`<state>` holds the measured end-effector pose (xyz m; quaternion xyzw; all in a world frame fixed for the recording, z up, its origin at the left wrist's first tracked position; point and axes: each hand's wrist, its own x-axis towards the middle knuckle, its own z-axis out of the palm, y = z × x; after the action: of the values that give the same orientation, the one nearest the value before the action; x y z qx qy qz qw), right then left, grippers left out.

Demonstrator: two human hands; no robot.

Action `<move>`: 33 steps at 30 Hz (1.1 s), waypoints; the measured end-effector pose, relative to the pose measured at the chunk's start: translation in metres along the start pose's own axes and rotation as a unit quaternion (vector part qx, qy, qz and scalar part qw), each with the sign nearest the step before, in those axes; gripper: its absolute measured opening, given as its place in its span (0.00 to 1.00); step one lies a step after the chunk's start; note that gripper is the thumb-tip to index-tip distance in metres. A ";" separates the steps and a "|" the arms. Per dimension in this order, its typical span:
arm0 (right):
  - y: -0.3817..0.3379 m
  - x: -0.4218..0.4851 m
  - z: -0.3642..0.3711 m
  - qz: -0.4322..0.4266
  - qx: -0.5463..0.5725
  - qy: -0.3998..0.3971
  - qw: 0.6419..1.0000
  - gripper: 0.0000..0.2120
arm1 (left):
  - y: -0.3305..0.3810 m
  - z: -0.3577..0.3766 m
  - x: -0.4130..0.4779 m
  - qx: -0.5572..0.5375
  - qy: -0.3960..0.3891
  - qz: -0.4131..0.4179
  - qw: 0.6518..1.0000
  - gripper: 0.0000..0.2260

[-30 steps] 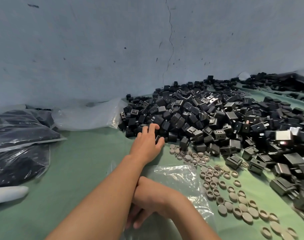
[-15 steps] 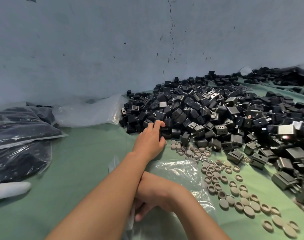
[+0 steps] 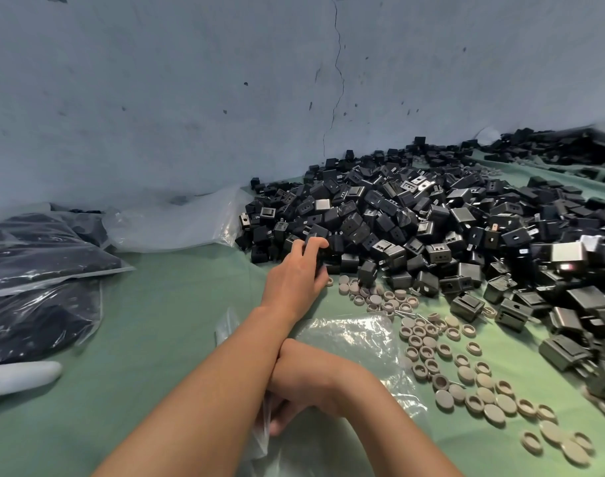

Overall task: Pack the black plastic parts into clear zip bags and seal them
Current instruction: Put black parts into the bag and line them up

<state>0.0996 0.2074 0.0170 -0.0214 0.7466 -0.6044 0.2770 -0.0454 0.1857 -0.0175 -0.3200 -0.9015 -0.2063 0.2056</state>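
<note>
Hundreds of black plastic parts [image 3: 414, 228] lie heaped on the table [image 3: 163, 321]. The left hand [image 3: 295, 280] has pushed further into the heap's near edge, its fingers now curled round a few parts, so a grab is beginning. The right hand [image 3: 294, 390], half hidden under the left forearm, lies at the mouth of the clear zip bag [image 3: 356, 339]; I cannot tell its grip.

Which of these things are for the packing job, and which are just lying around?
For the job:
black plastic parts
clear zip bag
left hand, grabbing parts from the pile
right hand, holding the bag

Just lying about:
beige round caps
dark filled bags, set aside
white object
</note>
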 end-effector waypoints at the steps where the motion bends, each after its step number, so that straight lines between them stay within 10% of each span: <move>1: 0.001 0.001 0.000 -0.001 0.004 0.003 1.000 0.12 | 0.000 0.000 0.001 -0.023 0.014 -0.020 0.999 0.15; 4: 0.005 0.006 -0.001 0.005 0.016 0.007 1.000 0.14 | -0.001 -0.002 0.006 -0.145 0.099 -0.136 0.975 0.14; 11: 0.008 0.013 -0.003 0.020 0.071 -0.008 0.997 0.11 | -0.022 -0.008 0.030 -0.428 0.201 -0.419 0.775 0.14; 18: 0.010 0.012 -0.005 0.003 0.055 -0.005 0.998 0.17 | -0.006 0.004 0.026 -0.092 0.078 -0.242 0.963 0.15; 33: 0.010 0.017 -0.004 0.012 0.082 -0.005 0.997 0.14 | -0.024 0.003 0.033 0.035 -0.112 -0.046 0.992 0.19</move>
<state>0.0869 0.2078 0.0015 0.0080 0.6934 -0.6602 0.2887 -0.0850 0.1865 -0.0096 -0.2917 -0.9394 -0.1470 0.1044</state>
